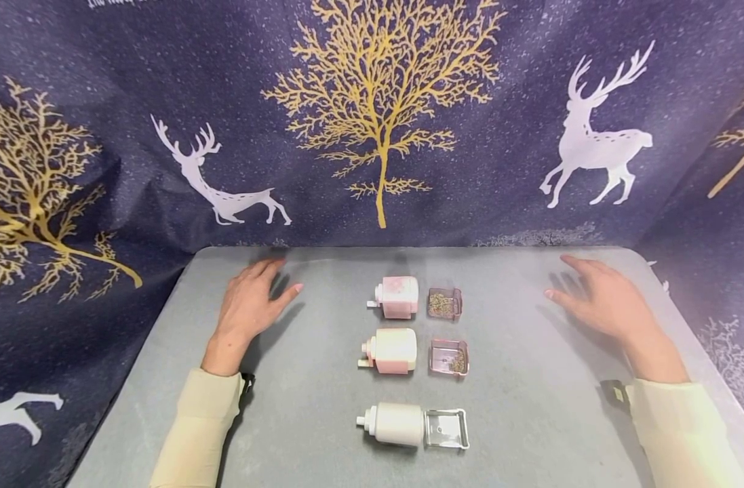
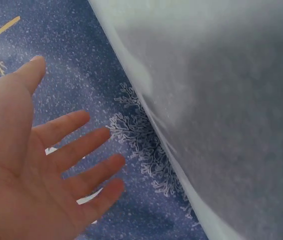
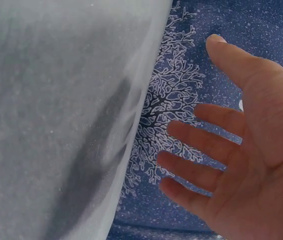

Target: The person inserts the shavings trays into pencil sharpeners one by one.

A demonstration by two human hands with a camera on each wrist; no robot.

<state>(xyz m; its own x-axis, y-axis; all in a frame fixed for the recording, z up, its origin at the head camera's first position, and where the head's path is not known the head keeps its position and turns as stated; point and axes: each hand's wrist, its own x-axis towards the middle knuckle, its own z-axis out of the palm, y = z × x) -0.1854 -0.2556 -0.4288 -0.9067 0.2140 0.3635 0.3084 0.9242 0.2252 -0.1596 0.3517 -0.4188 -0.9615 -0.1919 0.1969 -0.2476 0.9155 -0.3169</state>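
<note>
Three small pencil sharpeners with knobs on their left ends lie in a column mid-table: a pink one (image 1: 399,298) at the back, a cream and pink one (image 1: 395,351) in the middle and a white one (image 1: 399,424) in front. Each has a clear drawer to its right. The back drawer (image 1: 454,291) and the middle drawer (image 1: 433,344) contain shavings; no shavings show in the front drawer (image 1: 446,445). My left hand (image 1: 249,301), fingers spread, is left of the sharpeners and holds nothing. Far to their right, my empty right hand (image 1: 612,298) has its fingers extended.
The grey table (image 1: 323,379) has rounded back corners. Behind it hangs a dark blue cloth (image 1: 469,203) printed with gold trees and white deer, which also shows beyond the table edge in both wrist views. Light sleeves cover both forearms.
</note>
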